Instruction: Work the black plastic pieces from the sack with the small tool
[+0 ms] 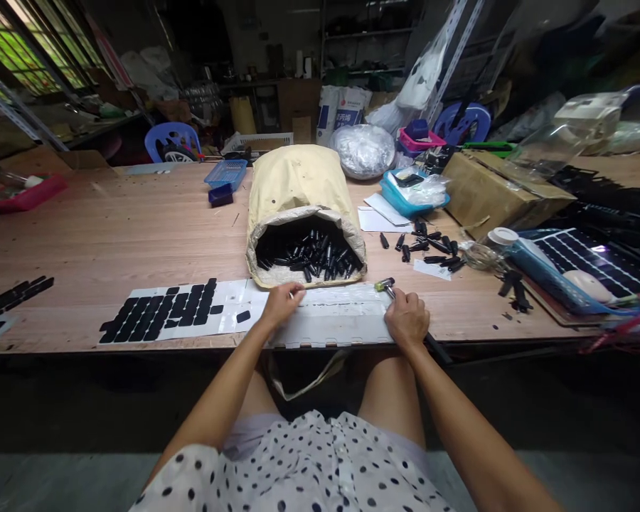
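At the mouth of an upturned-edge beige sack (299, 174) lying on its side, my left hand (281, 304) has its thumb and fingers drawn together. Whatever it may hold is too small to make out. Inside the sack show many small black plastic parts (328, 256). My right hand (407, 318) is wrapped round a small hammer (385, 284), its yellowish-green head pointing up and left and its dark handle slanting past the table edge. Between my hands lies a white board (331, 313). To the left, rows of flat black pieces (163, 313) stick to a white sheet.
Loose black parts (432, 245) lie scattered right of the sack, near a blue basket (413, 192) and a cardboard box (498, 188). A dark panel in a blue tray (592, 263) stands at the right. Behind the sack's left side is a blue crate (227, 173).
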Tool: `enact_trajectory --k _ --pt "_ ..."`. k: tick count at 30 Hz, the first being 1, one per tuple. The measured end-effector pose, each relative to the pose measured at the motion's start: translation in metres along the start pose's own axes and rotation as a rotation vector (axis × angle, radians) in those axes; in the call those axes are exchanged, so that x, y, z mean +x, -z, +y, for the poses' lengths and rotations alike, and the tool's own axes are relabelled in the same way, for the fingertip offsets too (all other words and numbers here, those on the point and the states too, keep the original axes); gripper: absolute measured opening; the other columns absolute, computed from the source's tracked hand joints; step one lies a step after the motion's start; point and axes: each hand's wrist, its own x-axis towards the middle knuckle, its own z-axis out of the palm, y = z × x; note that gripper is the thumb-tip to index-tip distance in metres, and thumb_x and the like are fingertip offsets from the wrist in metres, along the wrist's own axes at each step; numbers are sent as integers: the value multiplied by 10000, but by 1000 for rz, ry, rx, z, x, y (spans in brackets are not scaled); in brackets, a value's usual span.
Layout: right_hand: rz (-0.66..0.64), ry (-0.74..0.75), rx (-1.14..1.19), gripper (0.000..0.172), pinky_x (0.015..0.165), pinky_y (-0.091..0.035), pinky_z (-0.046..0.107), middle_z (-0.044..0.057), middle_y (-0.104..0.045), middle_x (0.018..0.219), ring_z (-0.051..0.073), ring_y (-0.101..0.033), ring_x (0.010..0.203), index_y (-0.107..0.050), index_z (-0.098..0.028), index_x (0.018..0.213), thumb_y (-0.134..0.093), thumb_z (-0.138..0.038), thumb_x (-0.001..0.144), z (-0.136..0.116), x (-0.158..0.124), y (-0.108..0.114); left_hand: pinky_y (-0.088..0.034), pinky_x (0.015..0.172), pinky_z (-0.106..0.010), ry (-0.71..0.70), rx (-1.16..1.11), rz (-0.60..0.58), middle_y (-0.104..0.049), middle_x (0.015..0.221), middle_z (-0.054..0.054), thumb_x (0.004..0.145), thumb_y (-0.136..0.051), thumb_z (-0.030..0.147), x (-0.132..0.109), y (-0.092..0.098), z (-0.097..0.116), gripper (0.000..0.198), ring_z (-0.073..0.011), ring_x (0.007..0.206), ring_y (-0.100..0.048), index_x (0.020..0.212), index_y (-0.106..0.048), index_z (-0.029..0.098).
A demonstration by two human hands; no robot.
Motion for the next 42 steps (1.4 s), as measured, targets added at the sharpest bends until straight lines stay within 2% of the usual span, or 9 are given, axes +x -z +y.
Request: enact_trajectory --k 3,5,8,16,21,25,34,38,42 --pt "6 -1 -2 323 658 -275 315 105 -579 931 238 -504 886 -711 -196 1180 -524 -189 916 -1 0 -1 -527 863 -311 69 206 222 -686 1044 -56 879 -620 235 53 5 -4 237 -206 953 -659 1084 -736 218" --pt "11 -1 1 326 663 -288 316 105 -581 936 237 -504 888 -710 -196 1179 -533 -185 905 -2 0 -2 -524 908 -321 111 318 221 -648 1113 -67 869 -640 209 73 2 -5 244 -225 1036 -652 1096 -728 229" --pt "8 1 6 334 675 -310 319 109 -583 949 242 -504 899 -704 -197 1184 -538 -182 895 -3 -1 -2 -514 948 -338 152 417 169 -618 1164 -79 873 -648 206 82 -4 -7 230 -252 1126 -626 1091 -714 237" --pt "-38 -18 -9 344 715 -323 325 115 -588 984 248 -505 929 -685 -201 1218 -507 -203 924 -7 0 1 -495 916 -385 26 336 279 -675 1048 -70 896 -621 228 47 -13 -3 147 -262 1034 -606 1033 -674 227" --pt "-58 -35 1 367 728 -334 335 128 -590 1009 255 -507 941 -679 -193 1243 -478 -189 936 -9 0 5 -485 868 -347 -231 155 79 -688 972 -31 840 -685 223 14 -63 34 139 -224 961 -595 975 -712 245" --pt "-66 -29 17 367 735 -342 332 126 -596 1011 255 -510 949 -684 -197 1240 -471 -186 940 -9 0 8 -469 904 -365 -164 118 -16 -688 948 -30 816 -720 220 7 -92 51 149 -231 984 -586 957 -751 254" --pt "-92 -42 242 373 778 -424 306 85 -636 964 227 -560 920 -703 -241 1231 -478 -188 937 2 3 13 -453 933 -367 -106 91 -23 -680 945 -27 819 -734 249 10 -93 48 157 -228 994 -577 966 -783 272" --pt "-28 63 492 426 880 -487 323 98 -684 1101 227 -603 1027 -671 -223 1282 -381 -201 969 -2 -16 26 -453 935 -371 -101 89 -38 -686 968 -29 823 -728 267 10 -94 50 166 -232 1009 -577 979 -784 276" --pt "-85 154 578 441 938 -505 344 100 -707 1132 225 -624 1066 -684 -225 1268 -353 -203 977 -14 -38 41 -447 928 -374 -83 92 -47 -683 973 -32 826 -723 287 11 -95 51 169 -237 1015 -571 982 -786 280"
